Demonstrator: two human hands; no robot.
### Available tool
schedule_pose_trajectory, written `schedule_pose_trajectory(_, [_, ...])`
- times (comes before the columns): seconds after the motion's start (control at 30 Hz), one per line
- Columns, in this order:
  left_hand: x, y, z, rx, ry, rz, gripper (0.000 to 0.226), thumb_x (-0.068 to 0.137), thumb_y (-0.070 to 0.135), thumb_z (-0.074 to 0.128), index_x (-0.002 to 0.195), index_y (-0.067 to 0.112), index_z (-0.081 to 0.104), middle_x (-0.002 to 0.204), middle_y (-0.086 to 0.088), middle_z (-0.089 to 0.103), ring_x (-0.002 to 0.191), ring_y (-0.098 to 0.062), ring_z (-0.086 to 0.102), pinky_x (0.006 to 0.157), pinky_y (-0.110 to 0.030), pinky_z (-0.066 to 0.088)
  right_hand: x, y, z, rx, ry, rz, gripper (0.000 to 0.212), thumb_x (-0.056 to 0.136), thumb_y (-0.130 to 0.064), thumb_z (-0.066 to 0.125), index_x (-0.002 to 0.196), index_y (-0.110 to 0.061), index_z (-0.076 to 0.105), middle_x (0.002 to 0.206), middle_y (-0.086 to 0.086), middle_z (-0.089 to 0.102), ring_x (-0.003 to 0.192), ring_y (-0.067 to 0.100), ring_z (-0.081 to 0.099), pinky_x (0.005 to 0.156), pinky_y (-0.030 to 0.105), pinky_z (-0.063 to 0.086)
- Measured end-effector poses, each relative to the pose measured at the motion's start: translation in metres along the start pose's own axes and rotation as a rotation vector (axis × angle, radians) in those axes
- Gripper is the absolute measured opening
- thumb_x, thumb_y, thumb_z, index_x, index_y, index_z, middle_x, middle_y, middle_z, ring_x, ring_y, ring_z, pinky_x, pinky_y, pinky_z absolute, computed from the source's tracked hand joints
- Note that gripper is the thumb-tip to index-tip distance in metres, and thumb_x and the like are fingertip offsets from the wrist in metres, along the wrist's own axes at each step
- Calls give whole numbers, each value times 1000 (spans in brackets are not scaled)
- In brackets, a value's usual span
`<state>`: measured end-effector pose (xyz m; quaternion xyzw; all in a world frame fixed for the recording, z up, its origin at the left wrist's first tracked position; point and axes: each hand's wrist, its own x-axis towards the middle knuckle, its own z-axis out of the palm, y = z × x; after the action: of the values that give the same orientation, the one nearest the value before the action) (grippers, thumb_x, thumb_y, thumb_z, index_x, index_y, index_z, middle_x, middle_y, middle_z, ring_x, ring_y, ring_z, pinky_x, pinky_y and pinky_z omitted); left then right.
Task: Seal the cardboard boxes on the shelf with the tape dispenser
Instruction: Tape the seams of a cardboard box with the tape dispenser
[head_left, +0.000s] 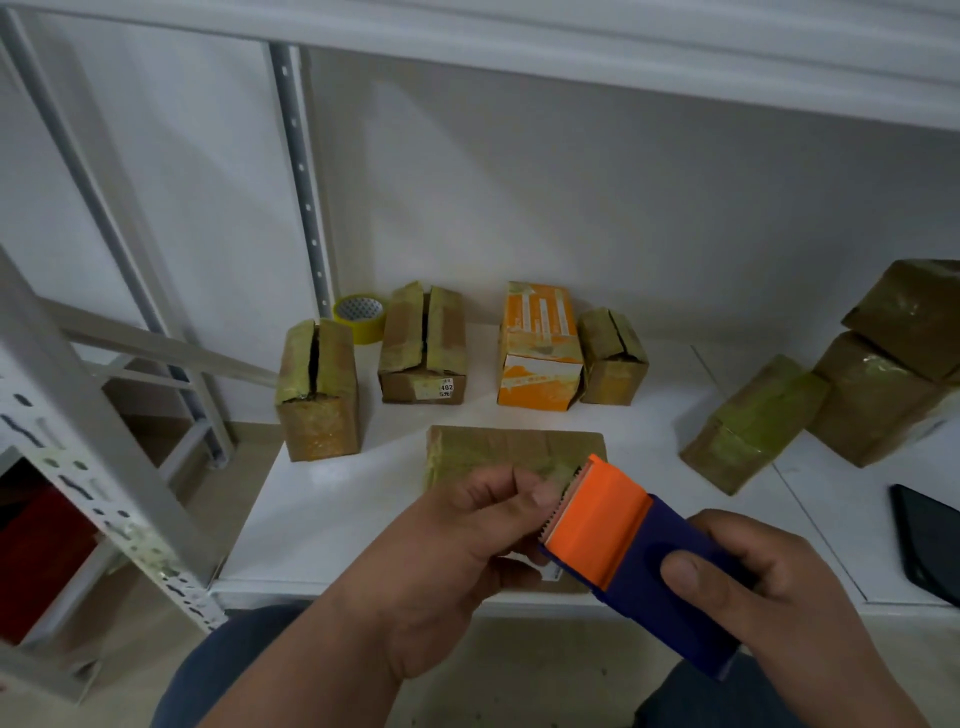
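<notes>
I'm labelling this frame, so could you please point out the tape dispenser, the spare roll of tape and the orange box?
tape dispenser (602, 525): head view, on its orange cover.
spare roll of tape (360, 316): head view, on its yellow rim.
orange box (540, 325): head view, on its top face.

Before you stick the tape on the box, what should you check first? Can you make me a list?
1. Tape dispenser held firmly: ok, the right hand grips its blue body.
2. Tape end pulled free: cannot tell, the left hand pinches at the toothed edge, but the tape itself is too hard to see.
3. A box in reach: ok, the flat cardboard box lies on the shelf just behind the hands.
4. That box's flaps closed: ok, its top looks flat.
5. Fingers away from the cutting teeth: not ok, the left fingertips are right beside them.
6. Boxes left to seal: ok, the tall box at the back left shows an open seam.
</notes>
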<state>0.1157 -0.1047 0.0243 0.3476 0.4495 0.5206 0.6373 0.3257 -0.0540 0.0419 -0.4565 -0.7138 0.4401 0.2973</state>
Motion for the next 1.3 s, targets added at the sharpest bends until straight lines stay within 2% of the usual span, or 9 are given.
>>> schedule_pose_trajectory(0.23, [-5,-8,-2,-208,-4,-74,13,75,23,73,65,19,66,68,-4,58,62,-15,51,67,-31,42,-6,-3,5,-28,-52,-15,64,41,-90,63,59,-28,66,52,3,58,45,5,51,45,13,37])
schedule_pose_trajectory(0.43, [-7,-11,-6,195,227,66,24,92,25,60,69,17,63,65,-3,60,60,-12,52,62,-25,46,-6,-8,8,-187,-91,5,68,40,-95,54,68,-34,66,58,-1,65,46,3,56,44,11,39])
schedule_pose_trajectory(0.53, [-8,-13,-11,391,361,147,25,91,22,62,66,17,64,61,-2,62,58,-12,53,57,-23,46,-5,-9,14,-246,-118,0,55,44,-89,55,72,-44,65,63,-6,67,51,4,60,47,14,43])
schedule_pose_trajectory(0.63, [-9,-10,-18,399,432,183,25,90,21,62,66,17,65,63,-5,64,61,-17,56,62,-31,49,0,-12,16,-302,-143,-21,65,43,-97,47,78,-43,62,71,-9,69,58,6,63,50,16,46])
schedule_pose_trajectory(0.77, [-11,-3,-20,449,455,193,23,92,26,61,73,14,66,66,-8,66,59,-11,57,57,-23,48,7,-21,12,-347,-181,-56,70,42,-99,44,81,-42,60,71,-13,69,60,5,64,51,14,46])
schedule_pose_trajectory(0.83, [-12,0,-23,415,473,207,21,92,22,61,74,13,65,60,-2,63,54,-6,56,54,-17,48,12,-25,7,-356,-206,-70,69,42,-98,45,82,-44,61,70,-13,69,59,5,64,51,13,46])
schedule_pose_trajectory(0.97, [-10,15,-54,213,605,225,18,90,20,64,73,13,66,60,2,56,61,-16,49,68,-34,47,22,-33,-18,-399,-182,-72,74,36,-100,44,76,-41,65,64,-7,68,50,5,60,50,13,44])
schedule_pose_trajectory(1.17, [4,21,-61,146,614,265,35,90,16,65,56,21,65,62,-1,55,56,-11,44,59,-26,42,51,-48,-47,-449,-253,-57,79,33,-99,49,79,-37,68,69,0,71,53,9,64,52,19,46])
schedule_pose_trajectory(1.3, [11,22,-75,70,675,271,24,91,15,64,66,14,65,62,-1,54,56,-12,42,60,-28,40,65,-53,-61,-446,-274,-22,76,32,-95,58,72,-32,71,67,4,72,54,14,67,48,16,48])
